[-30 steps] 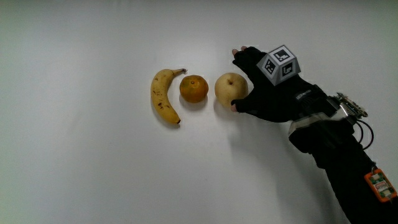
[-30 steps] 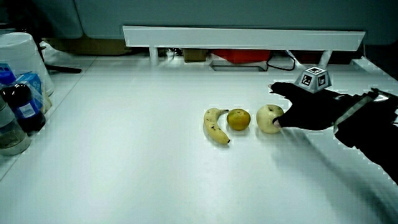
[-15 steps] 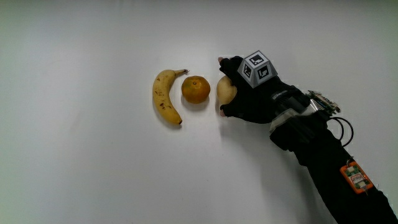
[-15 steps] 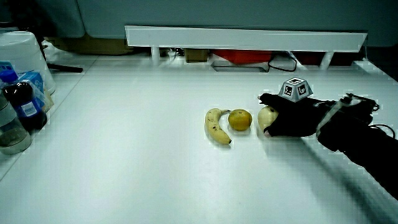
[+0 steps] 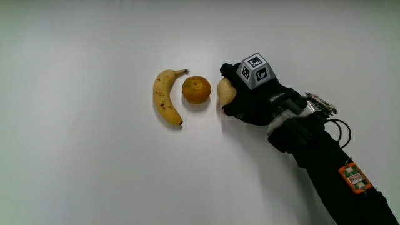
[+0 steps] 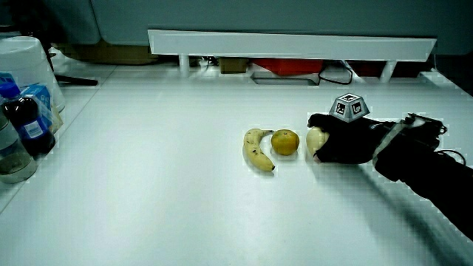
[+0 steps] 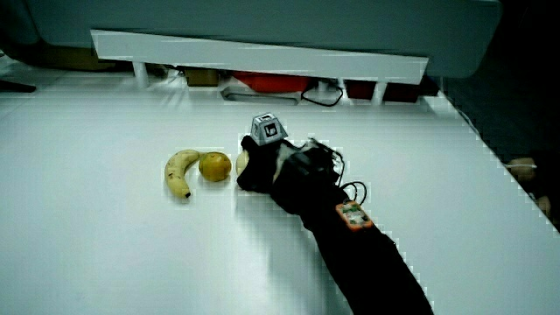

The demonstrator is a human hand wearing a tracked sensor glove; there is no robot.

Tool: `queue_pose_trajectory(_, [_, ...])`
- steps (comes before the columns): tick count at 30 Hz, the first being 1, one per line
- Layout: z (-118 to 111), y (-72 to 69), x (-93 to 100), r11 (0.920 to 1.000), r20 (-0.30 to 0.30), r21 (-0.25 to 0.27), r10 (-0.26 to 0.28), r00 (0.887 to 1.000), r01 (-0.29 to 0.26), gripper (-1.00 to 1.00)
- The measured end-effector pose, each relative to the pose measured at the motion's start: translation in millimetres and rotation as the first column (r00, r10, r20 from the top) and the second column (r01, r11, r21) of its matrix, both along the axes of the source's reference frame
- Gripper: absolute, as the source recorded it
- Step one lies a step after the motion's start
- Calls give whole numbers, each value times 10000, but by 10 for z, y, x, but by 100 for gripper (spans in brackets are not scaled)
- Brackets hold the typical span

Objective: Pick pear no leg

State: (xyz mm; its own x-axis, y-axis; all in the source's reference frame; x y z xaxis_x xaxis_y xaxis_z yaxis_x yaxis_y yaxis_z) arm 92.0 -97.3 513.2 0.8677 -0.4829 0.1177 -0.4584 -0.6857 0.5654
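Hand (image 5: 250, 100) over pear (image 5: 225, 91), fingers (image 5: 229, 70) wrapped round it, clasping; pear on worktop (image 5: 94, 169) just beside orange (image 5: 195, 89), banana (image 5: 164, 97) next along. Risk, as judged: smooth rounded pear slipping from glove on lift, or knuckles nudging orange, which would roll. Banana curved, speckled; orange dimpled, round.

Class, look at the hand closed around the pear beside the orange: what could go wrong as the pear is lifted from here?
1. The pear lies close beside the orange, so the hand may nudge the orange, perhaps against the banana.
2. The hand hides most of the pear, so the hold cannot be judged; the round fruit might slip.
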Motion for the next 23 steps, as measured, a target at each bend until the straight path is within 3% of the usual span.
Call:
queue_pose_trajectory(7, [-13, -5, 67, 9998, 200, 126, 164, 9997, -167, 100])
queue_pose_trajectory(11, [-201, -6, 77, 9991, 550, 404, 73, 9985, -95, 100])
queue_pose_trajectory(15, [-483, 70, 46, 9965, 992, 789, -350, 9945, 272, 100])
queue_pose_trajectory(21, [-881, 333, -85, 9866, 2089, 1220, -1321, 9690, 1082, 100])
queue_pose_trajectory(23, [-1026, 457, -173, 9843, 2667, 1054, -1650, 9496, 1414, 100])
